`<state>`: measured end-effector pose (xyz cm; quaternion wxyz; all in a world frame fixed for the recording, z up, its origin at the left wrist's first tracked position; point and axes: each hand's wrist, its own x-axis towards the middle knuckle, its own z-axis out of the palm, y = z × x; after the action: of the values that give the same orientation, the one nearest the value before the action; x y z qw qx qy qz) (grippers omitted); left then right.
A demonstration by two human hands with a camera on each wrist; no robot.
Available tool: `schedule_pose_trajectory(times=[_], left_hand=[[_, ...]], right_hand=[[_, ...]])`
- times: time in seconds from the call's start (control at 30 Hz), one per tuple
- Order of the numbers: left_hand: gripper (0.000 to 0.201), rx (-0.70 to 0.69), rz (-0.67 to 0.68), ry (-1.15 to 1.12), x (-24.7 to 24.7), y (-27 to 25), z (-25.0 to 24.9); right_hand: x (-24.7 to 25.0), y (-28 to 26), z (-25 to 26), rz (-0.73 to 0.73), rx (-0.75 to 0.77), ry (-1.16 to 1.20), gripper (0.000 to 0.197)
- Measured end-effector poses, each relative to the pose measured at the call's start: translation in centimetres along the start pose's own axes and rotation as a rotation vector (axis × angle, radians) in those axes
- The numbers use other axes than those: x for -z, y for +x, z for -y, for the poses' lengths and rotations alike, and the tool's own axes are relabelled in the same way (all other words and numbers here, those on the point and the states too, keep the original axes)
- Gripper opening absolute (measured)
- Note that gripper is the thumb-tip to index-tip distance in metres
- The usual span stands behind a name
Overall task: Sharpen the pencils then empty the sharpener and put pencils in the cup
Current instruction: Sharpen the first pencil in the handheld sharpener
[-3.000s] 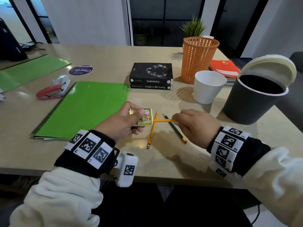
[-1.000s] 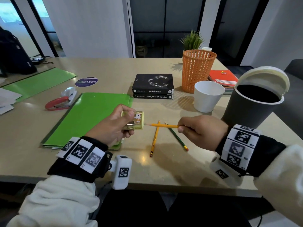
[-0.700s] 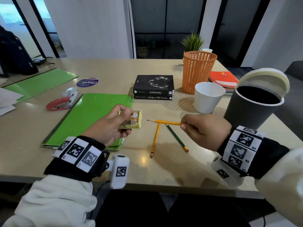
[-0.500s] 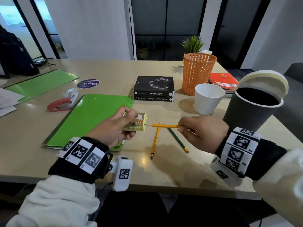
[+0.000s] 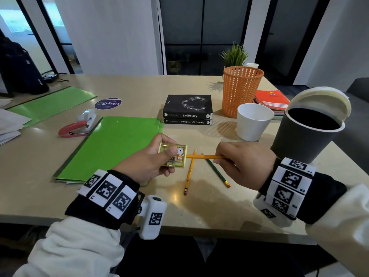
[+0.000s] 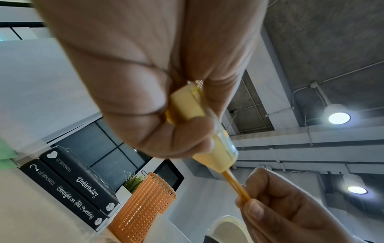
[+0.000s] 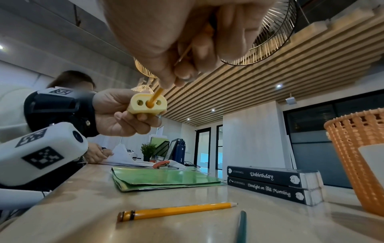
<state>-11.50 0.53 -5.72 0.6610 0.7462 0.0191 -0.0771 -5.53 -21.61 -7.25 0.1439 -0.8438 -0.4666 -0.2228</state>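
My left hand point(image 5: 151, 160): curled round the yellow sharpener point(image 5: 173, 156), thumb on its clear top face, fingers underneath, held just above the desk point(image 5: 199, 208).
My right hand point(image 5: 242, 162): pinching an orange pencil point(image 5: 203, 156) by thumb and fingertips point(image 6: 256, 208), its shaft level and its tip inside the sharpener.
Since half a second ago: the pencil tip, then just at the sharpener's face, now sits in the hole; three tenths of a second sooner it was clear of the sharpener altogether.
Right wrist view alone: the sharpener's end face carries three holes in a row, and the pencil sits in the middle one point(image 7: 150, 104).
Left wrist view alone: the sharpener's underside and the pencil leaving its end toward my right fingertips.
Head view alone: a cartoon figure printed on the sharpener's top, and shavings dimly visible inside.
Other pencils: a yellow pencil point(image 5: 189, 172) and a green pencil point(image 5: 216, 172) lie on the desk below my hands, tips close together, eraser ends spread toward me.
White cup point(image 5: 253, 121): upright on the desk beyond my right hand.
Dark bin point(image 5: 303, 140): to the right of the cup, its white lid tipped open.
Further out: orange mesh basket point(image 5: 241, 90) behind the cup, two stacked black books point(image 5: 187, 109), a green folder point(image 5: 113, 146) to my left, a red stapler point(image 5: 76, 126) beyond it.
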Motion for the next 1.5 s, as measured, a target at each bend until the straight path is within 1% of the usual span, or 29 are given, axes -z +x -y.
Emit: schedule_pose_trajectory(times=[0.2, 0.37, 0.57, 0.67, 0.8, 0.83, 0.93, 1.0, 1.07, 1.13, 1.2, 1.4, 1.5], left_hand=[[0.006, 0.016, -0.004, -0.002, 0.0, 0.1, 0.2], [0.013, 0.023, 0.005, 0.022, 0.0, 0.1, 0.2], [0.004, 0.040, 0.019, 0.027, 0.1, 0.3, 0.5], [0.007, 0.048, 0.020, 0.037, -0.1, 0.1, 0.2], [0.012, 0.046, 0.022, 0.032, -0.1, -0.2, 0.0], [0.011, 0.045, 0.024, 0.029, -0.1, -0.2, -0.1], [0.009, 0.043, 0.033, 0.006, -0.1, -0.1, 0.0], [0.008, 0.050, 0.033, -0.013, -0.1, 0.0, 0.1], [0.007, 0.059, 0.036, -0.021, -0.1, 0.1, 0.1], [0.007, 0.062, 0.035, -0.014, -0.2, 0.1, 0.1], [0.009, 0.057, 0.029, 0.008, -0.4, 0.0, 0.0], [0.016, 0.051, 0.033, 0.052, -0.8, -0.2, -0.4], [0.015, 0.040, 0.038, 0.046, -0.9, -0.2, -0.4]], right_hand=[[-0.2, -0.1, 0.0, -0.007, -0.026, 0.057, 0.027], [-0.2, -0.2, -0.1, 0.020, -0.051, 0.072, 0.030], [-0.4, -0.1, -0.4, 0.097, -0.071, 0.058, 0.039], [-0.4, -0.1, -0.5, 0.156, -0.095, 0.056, 0.037], [-0.3, -0.1, -0.4, 0.233, -0.131, 0.035, 0.043], [-0.2, -0.1, -0.3, 0.244, -0.138, 0.038, 0.042], [0.3, -0.1, 0.2, 0.268, -0.180, 0.060, 0.030], [0.5, 0.0, 0.3, 0.246, -0.187, 0.076, 0.025], [0.6, 0.1, 0.1, 0.195, -0.139, 0.092, 0.023], [0.4, 0.0, -0.1, 0.130, -0.070, 0.087, 0.027], [0.4, -0.1, 0.0, 0.095, -0.032, 0.077, 0.031], [0.1, -0.1, -0.2, 0.122, -0.026, 0.064, 0.037], [0.3, 0.0, -0.3, 0.151, -0.027, 0.051, 0.029]])
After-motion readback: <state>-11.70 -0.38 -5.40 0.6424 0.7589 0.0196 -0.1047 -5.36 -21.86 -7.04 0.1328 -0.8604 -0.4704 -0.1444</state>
